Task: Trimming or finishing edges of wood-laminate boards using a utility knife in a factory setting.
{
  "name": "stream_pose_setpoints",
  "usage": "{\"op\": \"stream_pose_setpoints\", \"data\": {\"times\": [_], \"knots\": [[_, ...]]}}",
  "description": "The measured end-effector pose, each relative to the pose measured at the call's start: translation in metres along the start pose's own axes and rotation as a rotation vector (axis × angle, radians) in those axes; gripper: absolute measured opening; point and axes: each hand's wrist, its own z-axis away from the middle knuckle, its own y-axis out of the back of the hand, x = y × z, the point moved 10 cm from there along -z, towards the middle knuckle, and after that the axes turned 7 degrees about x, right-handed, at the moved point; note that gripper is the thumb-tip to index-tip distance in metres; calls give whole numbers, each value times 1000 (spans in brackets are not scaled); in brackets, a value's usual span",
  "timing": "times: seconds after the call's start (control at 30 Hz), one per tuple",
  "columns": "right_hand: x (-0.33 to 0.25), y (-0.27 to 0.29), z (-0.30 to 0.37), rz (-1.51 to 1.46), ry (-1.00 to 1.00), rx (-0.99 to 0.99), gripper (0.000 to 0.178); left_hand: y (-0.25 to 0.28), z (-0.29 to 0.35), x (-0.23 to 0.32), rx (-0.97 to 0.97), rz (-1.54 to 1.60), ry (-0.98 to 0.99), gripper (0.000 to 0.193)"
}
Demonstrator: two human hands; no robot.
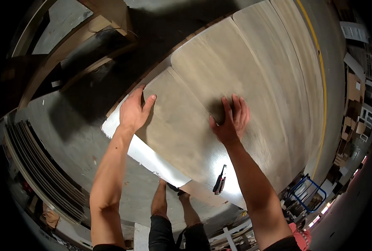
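Several beige, wood-grained panels with rounded corners lie side by side on a large worktop. My left hand [133, 111] rests at the left edge of the nearest panel [173, 119], thumb apart from the fingers, over the white sheet [146, 161] that shows beneath that edge. Further right, my right hand [232, 123] is just over or on the panels near a seam, its fingers spread and slightly curved; I cannot tell whether it touches. Both hands hold nothing. A dark utility knife [220, 180] lies near the front edge, beside my right forearm.
Wooden frames [98, 35] stand at the upper left. At the lower left is a stack of long boards [43, 163]. A yellow floor line [323, 83] runs past the worktop's right side. Beyond it are cardboard boxes [353, 98] and a blue-framed cart [309, 194].
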Motion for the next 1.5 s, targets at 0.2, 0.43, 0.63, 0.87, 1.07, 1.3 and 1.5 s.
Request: {"op": "stream_pose_setpoints", "data": {"times": [0.2,0.43,0.63,0.87,1.07,1.3,1.5], "knots": [[-2,1,-1,2,-4,58,80,1,-2,-1,146,-55,34,47],[1,3,1,-10,-7,69,77,2,-7,-1,145,-67,87,42],[-2,0,2,19,13,27,80,3,-4,5,201,-56,76,41],[-5,-1,-3,-1,21,-20,87,6,-4,7,248,-124,139,38],[-6,-2,-3,32,12,-20,84,9,-2,2,316,-75,109,34],[-8,-1,-5,34,2,-34,83,13,-2,3,283,-51,119,34],[3,-2,0,11,5,-15,85,40,44,-35,699,265,-8,48]]}}
